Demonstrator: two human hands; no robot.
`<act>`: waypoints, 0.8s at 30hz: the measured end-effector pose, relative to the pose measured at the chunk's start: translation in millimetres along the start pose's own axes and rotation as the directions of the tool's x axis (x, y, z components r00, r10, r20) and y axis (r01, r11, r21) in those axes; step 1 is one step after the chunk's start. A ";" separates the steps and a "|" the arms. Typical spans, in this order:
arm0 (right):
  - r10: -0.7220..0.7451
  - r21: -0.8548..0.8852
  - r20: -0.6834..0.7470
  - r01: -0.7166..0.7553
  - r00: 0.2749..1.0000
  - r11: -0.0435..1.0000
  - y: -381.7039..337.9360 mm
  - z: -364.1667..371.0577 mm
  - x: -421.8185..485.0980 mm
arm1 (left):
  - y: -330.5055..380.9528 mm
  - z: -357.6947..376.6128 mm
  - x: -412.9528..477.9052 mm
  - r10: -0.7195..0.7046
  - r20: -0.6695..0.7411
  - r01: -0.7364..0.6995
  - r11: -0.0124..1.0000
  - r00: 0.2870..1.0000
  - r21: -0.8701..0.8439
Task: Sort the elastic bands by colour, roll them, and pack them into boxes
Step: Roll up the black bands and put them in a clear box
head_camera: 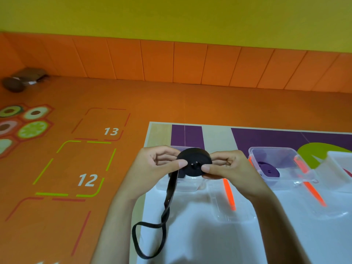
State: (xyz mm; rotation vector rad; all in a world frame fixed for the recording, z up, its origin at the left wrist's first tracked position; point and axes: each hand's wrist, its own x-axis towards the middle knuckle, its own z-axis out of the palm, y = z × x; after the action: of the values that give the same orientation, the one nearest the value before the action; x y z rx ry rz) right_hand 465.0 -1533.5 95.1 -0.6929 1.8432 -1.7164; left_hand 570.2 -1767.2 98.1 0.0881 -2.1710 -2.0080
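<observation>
Both my hands hold a black elastic band wound into a flat roll above the table's left part. My left hand pinches the roll's left side, thumb on its face. My right hand pinches its right side. The band's loose tail hangs down from the roll and ends in a loop near the table's left edge. Behind the roll stands a clear box, mostly hidden by my hands. To the right, a second clear box holds a purple rolled band.
A clear lid with an orange clasp lies in front of the boxes, and another lid lies further right. A third clear box shows at the right edge. The table stands on an orange floor with numbered markings.
</observation>
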 end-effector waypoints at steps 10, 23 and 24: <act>-0.095 -0.150 0.009 0.095 0.995 0.984 -9.3 1.6 5.9 | -2.2 6.7 -1.0 0.025 -0.012 -0.024 0.993 1.000 0.116; -0.107 -0.144 0.022 0.109 0.994 0.984 -10.9 0.2 5.3 | -4.9 2.4 -1.7 0.035 0.000 -0.034 0.981 0.999 0.191; -0.121 -0.107 -0.017 0.119 0.992 0.987 -11.7 1.9 4.9 | -3.7 3.3 -1.4 0.043 0.007 -0.043 0.981 0.999 0.189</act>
State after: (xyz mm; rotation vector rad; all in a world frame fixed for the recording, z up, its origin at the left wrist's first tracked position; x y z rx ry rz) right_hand 462.9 -1539.0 106.6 -0.8456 1.9557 -1.7175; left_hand 570.7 -1764.0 94.1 0.0627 -2.3397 -1.7761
